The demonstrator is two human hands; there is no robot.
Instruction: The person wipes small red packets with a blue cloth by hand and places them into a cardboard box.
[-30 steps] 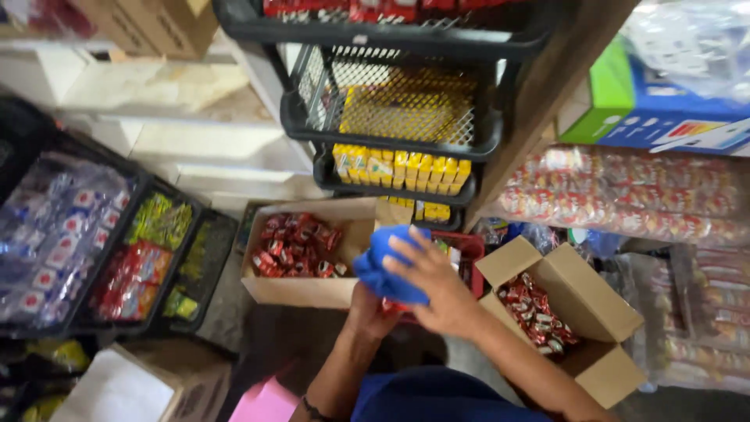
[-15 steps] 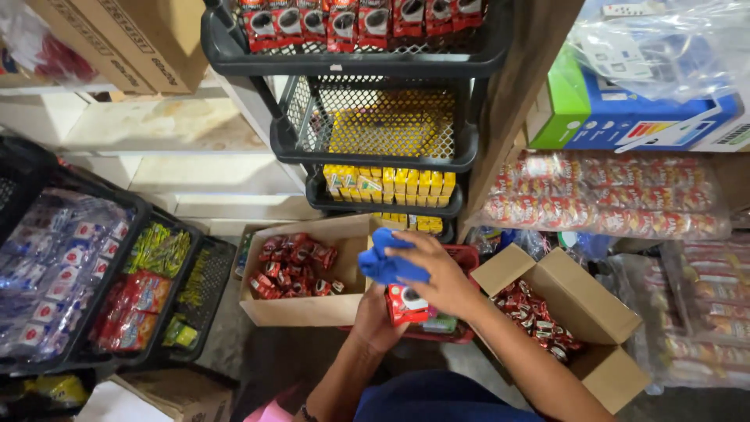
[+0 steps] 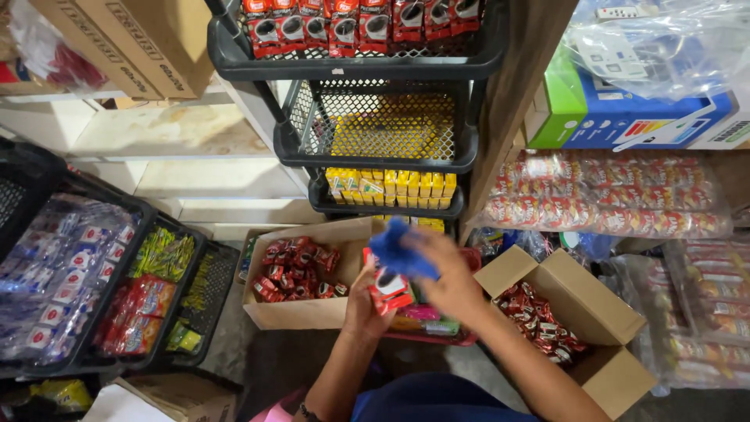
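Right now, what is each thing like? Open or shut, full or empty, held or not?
Red sachet pack: held in the left hand.
Blue cloth: gripped by the right hand, blurred.
Left cardboard box: open, full of red sachets.
Right cardboard box: open, partly filled.
Top rack basket: stocked with red packs.
Middle rack basket: looks empty.

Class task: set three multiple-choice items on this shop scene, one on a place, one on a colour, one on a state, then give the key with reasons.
1. Where is the cardboard box of red sachets?
A. on the top rack
B. on the floor below the black rack
C. in the left crate

2. What colour is the cloth in the right hand?
A. blue
B. white
C. green

3. The left hand is:
A. empty
B. resting flat
C. holding a red packet

Key: B, box sits under the rack; A, cloth is blue; C, its fingers grip the packet.
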